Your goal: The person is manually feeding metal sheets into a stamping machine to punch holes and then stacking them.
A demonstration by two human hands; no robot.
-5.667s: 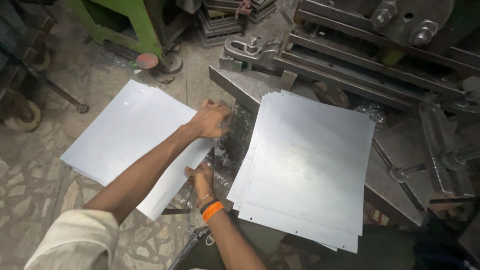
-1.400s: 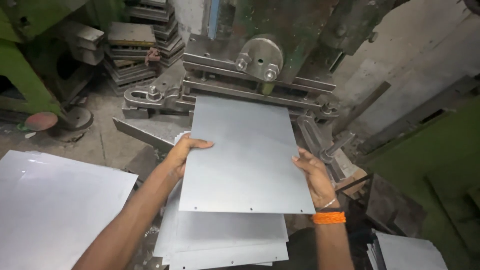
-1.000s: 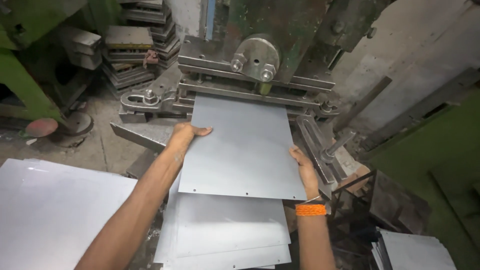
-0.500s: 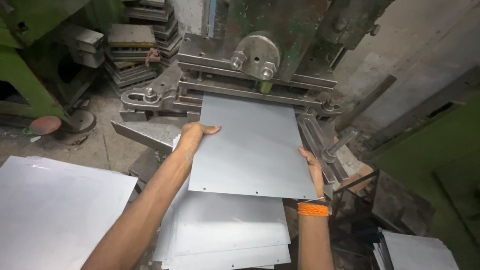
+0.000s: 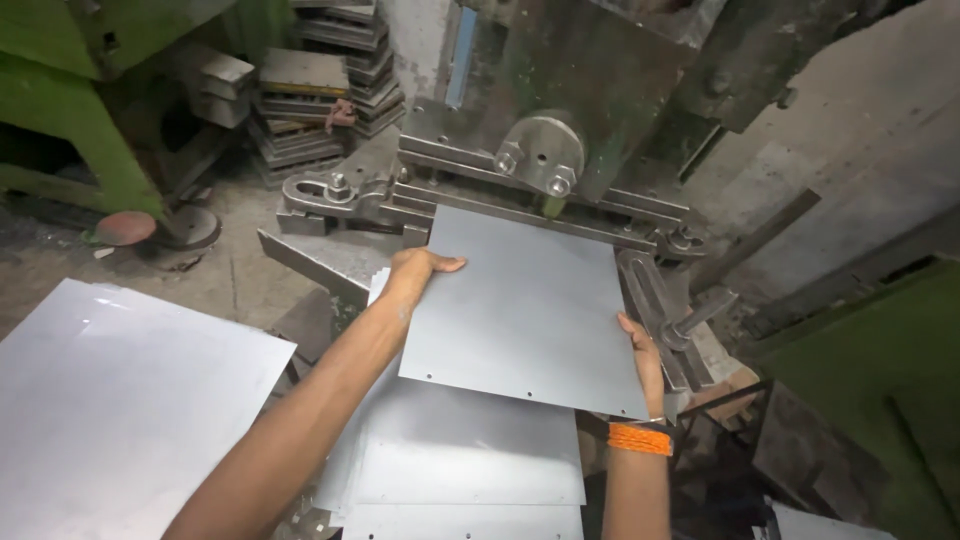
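Sheet: a flat, rectangular grey metal sheet (image 5: 525,305) with small holes along its near edge, held level in front of the dark steel press machine (image 5: 560,110); its far edge now touches the press's clamp bar, closer in than half a second ago.
Left hand: the left hand (image 5: 418,272) clasps the sheet's left edge, thumb lying on top.
Right hand: the right hand (image 5: 645,350), an orange band at its wrist, grips the sheet's right edge, fingers underneath.
Stack: more grey metal sheets (image 5: 465,460) lie below the held one, on the near side of the press.
Floor pile: a wide grey sheet pile (image 5: 120,390) lies left of the press.
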